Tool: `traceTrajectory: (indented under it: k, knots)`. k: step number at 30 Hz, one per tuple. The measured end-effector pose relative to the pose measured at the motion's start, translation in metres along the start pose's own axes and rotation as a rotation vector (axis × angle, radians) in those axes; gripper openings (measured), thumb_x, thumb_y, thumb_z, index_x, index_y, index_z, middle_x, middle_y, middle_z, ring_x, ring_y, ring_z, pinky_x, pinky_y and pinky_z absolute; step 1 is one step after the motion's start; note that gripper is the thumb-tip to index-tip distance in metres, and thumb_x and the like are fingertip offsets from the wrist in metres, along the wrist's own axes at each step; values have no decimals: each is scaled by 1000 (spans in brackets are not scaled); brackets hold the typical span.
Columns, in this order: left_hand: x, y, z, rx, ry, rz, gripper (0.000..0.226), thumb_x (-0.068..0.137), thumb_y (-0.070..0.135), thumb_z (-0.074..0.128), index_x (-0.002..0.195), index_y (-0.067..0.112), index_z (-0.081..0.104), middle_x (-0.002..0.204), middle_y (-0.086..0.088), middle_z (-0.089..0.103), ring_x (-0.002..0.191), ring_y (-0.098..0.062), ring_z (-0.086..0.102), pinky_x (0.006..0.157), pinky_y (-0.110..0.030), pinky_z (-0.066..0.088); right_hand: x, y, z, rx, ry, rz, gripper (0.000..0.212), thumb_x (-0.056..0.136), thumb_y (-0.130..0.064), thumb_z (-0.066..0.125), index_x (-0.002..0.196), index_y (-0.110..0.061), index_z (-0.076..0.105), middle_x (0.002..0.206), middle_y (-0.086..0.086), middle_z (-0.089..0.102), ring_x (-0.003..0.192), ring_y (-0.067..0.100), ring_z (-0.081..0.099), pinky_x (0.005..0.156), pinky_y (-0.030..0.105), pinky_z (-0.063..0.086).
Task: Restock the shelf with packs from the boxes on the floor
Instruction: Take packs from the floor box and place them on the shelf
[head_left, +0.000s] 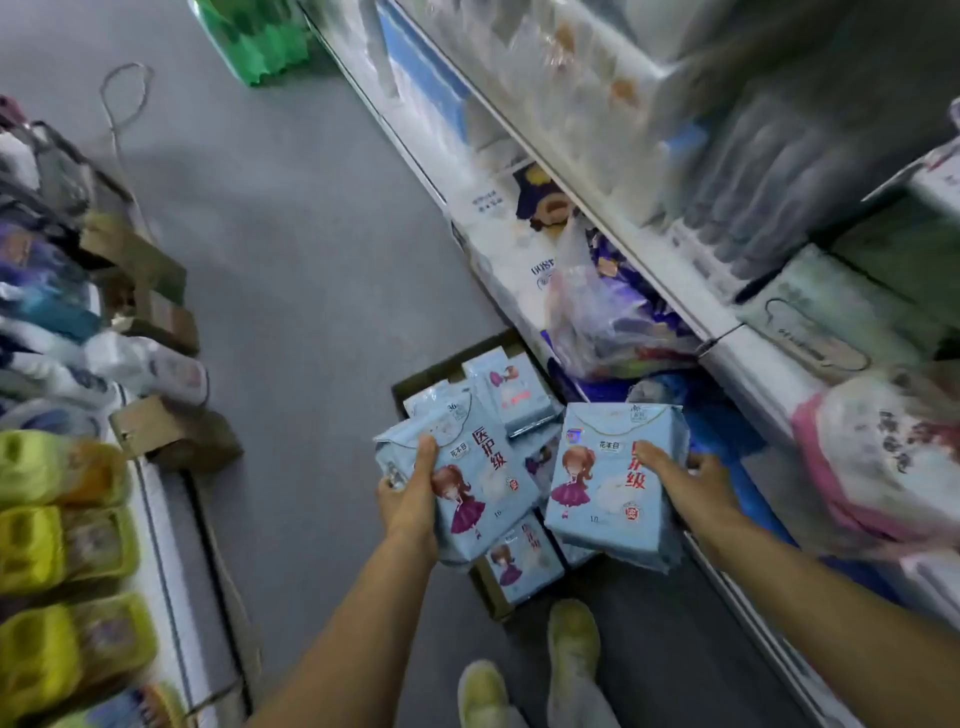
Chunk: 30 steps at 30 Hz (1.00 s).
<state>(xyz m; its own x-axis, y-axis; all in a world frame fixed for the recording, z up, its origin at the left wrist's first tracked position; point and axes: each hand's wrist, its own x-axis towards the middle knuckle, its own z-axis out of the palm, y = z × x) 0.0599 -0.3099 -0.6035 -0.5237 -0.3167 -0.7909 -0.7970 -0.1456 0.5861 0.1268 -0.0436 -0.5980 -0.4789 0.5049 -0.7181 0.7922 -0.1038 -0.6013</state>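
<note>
Two pale-blue soft plastic packs are held above the brown cardboard box (488, 592) on the floor: left hand (410, 499) grips one (467, 493), right hand (691, 483) the other (602, 488). Light, squashy, probably slippery; edge grips suit.

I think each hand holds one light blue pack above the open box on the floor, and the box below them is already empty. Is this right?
Not quite. The head view shows each hand, left hand and right hand, holding a light blue pack, left pack and right pack, above the open box on the floor. But the box is not empty: more packs of the same kind lie in it.
</note>
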Motion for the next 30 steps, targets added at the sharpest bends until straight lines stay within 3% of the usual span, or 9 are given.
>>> traceTrajectory:
  k: [4,7,12,14,17,21,25,28,30]
  knots:
    - [50,-46,7,78,-35,-85,43,77,57,73,99,20,67,78,-6,77,76,-26,74,77,-45,59,54,44,31,-16,-13,76,60,76,-45,77,116,-7,54,103,12,68,89,28,66,78,37,52]
    - [90,-79,8,182,-96,-126,37,84,57,65,99,23,64,69,2,75,67,-17,71,62,-33,53,96,77,45,-12,-65,83,39,84,-40,71,111,-15,57,97,9,69,83,24,67,73,35,53]
    - [152,-144,19,257,-216,-328,53,92,68,41,114,23,59,101,-6,66,90,-27,62,76,-42,51,148,152,69,-54,-239,236,35,89,-60,53,120,-43,55,116,-2,66,100,19,63,93,46,51]
    - [165,-173,30,250,-212,-401,67,85,72,48,129,21,51,117,-7,59,103,-28,56,82,-47,50,153,176,91,-31,-295,366,41,96,-52,47,133,-35,48,128,1,57,112,26,56,95,45,47]
    - [181,-207,33,188,-207,-455,97,61,83,62,138,25,49,132,-7,60,113,-30,60,75,-41,50,151,190,119,-73,-310,320,52,99,-40,47,146,-20,38,148,5,41,131,29,43,108,43,37]
    - [179,-207,40,205,-218,-445,69,82,65,61,137,26,47,128,-1,60,108,-26,60,79,-42,48,151,194,116,-88,-282,299,52,97,-31,54,146,-23,39,142,4,46,113,18,47,86,31,43]
    - [176,-194,44,287,-161,-409,52,90,50,63,130,18,50,131,-6,59,94,-22,57,70,-38,48,148,190,108,-166,-267,248,56,94,-25,59,146,-18,40,143,7,48,121,23,51,99,37,45]
    - [168,-180,45,381,-183,-393,33,98,41,56,117,15,54,117,-5,59,82,-17,57,47,-31,50,139,176,110,-161,-265,241,51,95,-21,57,144,-18,43,110,3,60,82,13,58,66,26,48]
    - [159,-170,45,395,-202,-404,26,99,38,54,110,15,54,108,-5,59,78,-16,58,44,-29,50,131,163,111,-144,-266,226,47,97,-21,54,143,-19,45,94,-3,58,73,8,52,60,22,43]
